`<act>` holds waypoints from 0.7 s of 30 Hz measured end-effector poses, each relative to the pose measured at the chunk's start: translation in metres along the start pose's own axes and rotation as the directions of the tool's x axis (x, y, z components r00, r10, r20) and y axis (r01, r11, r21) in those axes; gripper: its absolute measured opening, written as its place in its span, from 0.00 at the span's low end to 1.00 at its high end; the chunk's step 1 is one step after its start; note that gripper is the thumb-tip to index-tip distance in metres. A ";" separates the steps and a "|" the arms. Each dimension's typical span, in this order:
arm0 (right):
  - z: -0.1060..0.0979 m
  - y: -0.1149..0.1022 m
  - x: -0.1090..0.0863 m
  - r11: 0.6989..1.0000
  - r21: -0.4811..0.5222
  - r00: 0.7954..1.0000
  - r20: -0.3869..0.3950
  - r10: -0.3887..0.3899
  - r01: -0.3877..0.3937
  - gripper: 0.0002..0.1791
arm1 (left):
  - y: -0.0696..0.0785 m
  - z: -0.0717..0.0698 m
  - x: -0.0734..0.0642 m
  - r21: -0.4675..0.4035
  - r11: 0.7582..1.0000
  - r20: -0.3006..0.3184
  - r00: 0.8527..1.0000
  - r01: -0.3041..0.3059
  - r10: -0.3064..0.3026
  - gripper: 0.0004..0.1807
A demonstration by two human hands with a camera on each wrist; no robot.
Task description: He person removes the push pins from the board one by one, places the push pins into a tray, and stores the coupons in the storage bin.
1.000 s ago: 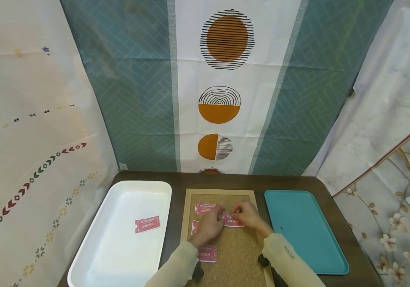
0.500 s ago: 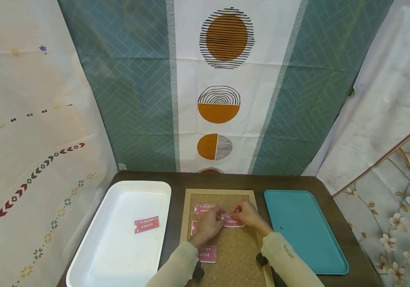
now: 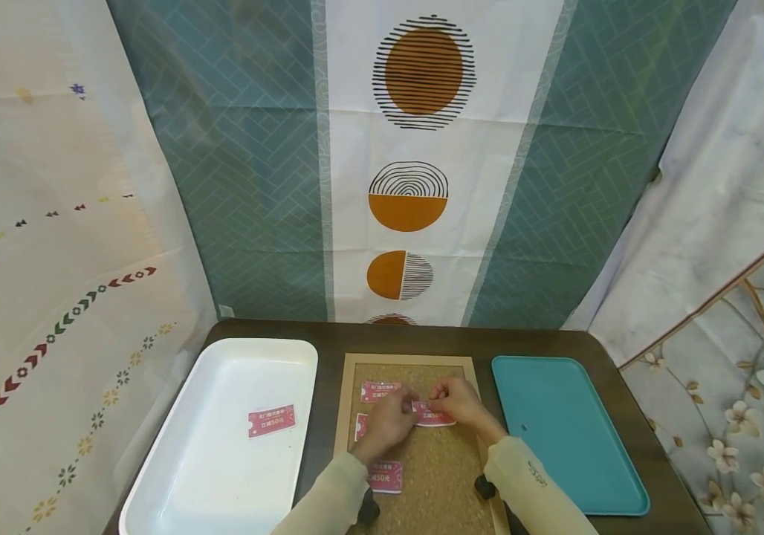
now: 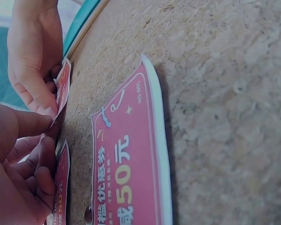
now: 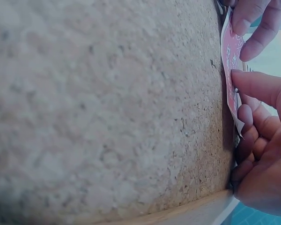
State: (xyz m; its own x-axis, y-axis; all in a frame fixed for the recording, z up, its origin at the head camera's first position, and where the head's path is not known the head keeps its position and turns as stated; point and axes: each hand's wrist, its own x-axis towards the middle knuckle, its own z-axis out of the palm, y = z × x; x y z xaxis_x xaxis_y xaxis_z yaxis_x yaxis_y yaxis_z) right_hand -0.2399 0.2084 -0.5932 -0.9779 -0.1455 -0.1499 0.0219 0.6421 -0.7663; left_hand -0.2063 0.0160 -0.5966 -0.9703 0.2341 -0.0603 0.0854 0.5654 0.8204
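Observation:
A pink coupon [image 3: 432, 414] lies at the upper right of the cork board [image 3: 438, 483], its edge lifted in the right wrist view. My left hand [image 3: 390, 425] pinches the coupon's left end between thumb and finger. My right hand [image 3: 462, 403] is at its right part; in the right wrist view thumb and forefinger close round a small shiny pin [image 5: 236, 90] at the coupon's face. Fingers partly cover the coupon. Along the board's left side are other coupons [image 3: 385, 476], partly behind my left hand and wrist. A round pin head [image 4: 88, 215] shows on the nearest one in the left wrist view.
A white tray [image 3: 221, 453] stands left of the board with one pink coupon [image 3: 271, 421] in it. To the right lies a teal tray [image 3: 569, 438]. All rest on a dark brown table [image 3: 335, 343]; patterned cloths hang behind and at both sides.
Both hands stay at the same coupon, with only slight shifts of the fingers. The head view has tilted a little. Nothing has been let go.

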 end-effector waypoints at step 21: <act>0.001 0.002 -0.002 1.000 0.019 1.000 -0.002 -0.011 0.011 0.08 | 0.000 -0.002 -0.001 0.002 1.000 0.003 1.000 0.002 -0.002 0.14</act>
State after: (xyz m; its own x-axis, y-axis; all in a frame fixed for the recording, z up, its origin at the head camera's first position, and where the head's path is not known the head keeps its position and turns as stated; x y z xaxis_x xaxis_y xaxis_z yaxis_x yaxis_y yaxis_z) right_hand -0.2380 0.2089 -0.5950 -0.9784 -0.1514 -0.1404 0.0150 0.6261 -0.7796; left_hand -0.2054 0.0145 -0.5952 -0.9698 0.2355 -0.0638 0.0840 0.5677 0.8189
